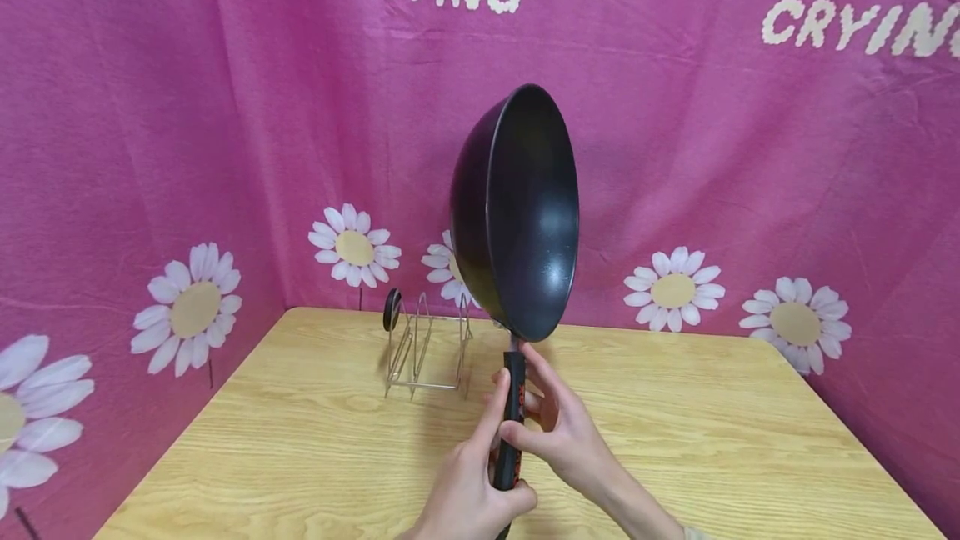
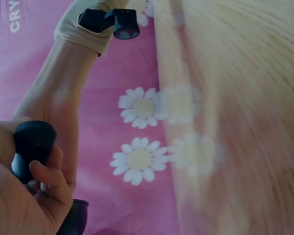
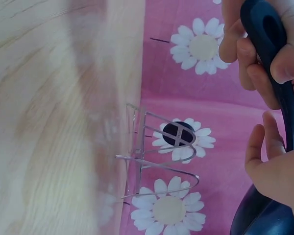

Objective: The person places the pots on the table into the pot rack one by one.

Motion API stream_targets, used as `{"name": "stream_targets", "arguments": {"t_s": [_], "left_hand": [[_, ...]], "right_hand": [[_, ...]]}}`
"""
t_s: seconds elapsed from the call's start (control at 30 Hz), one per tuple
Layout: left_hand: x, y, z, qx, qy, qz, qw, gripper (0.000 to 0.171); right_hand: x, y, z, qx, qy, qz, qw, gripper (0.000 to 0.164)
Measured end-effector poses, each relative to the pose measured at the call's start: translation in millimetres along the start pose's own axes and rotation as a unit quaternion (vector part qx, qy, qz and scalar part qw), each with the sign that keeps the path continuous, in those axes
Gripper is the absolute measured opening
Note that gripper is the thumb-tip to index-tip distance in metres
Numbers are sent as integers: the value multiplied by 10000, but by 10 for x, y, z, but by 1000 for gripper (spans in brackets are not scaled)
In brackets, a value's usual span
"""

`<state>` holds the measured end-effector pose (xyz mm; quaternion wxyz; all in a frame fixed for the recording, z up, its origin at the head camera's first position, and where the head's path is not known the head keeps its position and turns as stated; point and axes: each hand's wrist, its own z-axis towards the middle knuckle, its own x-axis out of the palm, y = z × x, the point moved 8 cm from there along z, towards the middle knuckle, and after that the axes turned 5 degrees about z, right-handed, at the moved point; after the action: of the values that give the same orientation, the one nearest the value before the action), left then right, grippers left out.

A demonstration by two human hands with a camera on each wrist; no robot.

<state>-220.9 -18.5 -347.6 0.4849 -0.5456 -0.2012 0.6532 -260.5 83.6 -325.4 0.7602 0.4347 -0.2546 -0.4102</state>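
A black wok (image 1: 534,215) is held up above the table, its bowl on edge and its hollow side turned to the right. Its long black handle (image 1: 513,407) with red lettering points down toward me. My left hand (image 1: 476,473) grips the lower part of the handle. Higher up, near the bowl, the fingers and thumb of my right hand (image 1: 566,427) pinch the same handle. The rounded handle end (image 2: 35,137) sticks out of the left hand in the left wrist view. Only part of the wok's bowl (image 3: 267,218) shows in the right wrist view.
A silver wire rack (image 1: 423,386) stands on the wooden table (image 1: 712,440), behind and left of the hands. A black round piece (image 1: 392,309) sits at its left side. Pink cloth (image 1: 645,173) with daisies and lettering hangs behind and beside the table.
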Motion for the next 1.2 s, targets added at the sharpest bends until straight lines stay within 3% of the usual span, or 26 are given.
{"name": "stream_targets", "arguments": {"t_s": [0.3, 0.73, 0.83, 1.0, 1.2], "left_hand": [[-281, -6, -141, 62, -825, 1063, 9909, 111], [-514, 102, -228, 142, -1222, 1619, 9791, 112], [-554, 98, -255, 294, -1447, 1875, 9711, 111], [-626, 58, -306, 621, -1927, 2502, 9468, 112], [-690, 48, -326, 765, -2025, 2865, 9333, 114]], "right_hand": [[293, 11, 137, -292, 479, 288, 9980, 83], [538, -153, 302, -26, 747, 612, 9953, 87], [573, -187, 320, -16, 830, 655, 9944, 88], [653, -204, 359, -32, 934, 839, 9921, 89], [717, -247, 403, 4, 995, 909, 9909, 90]]}}
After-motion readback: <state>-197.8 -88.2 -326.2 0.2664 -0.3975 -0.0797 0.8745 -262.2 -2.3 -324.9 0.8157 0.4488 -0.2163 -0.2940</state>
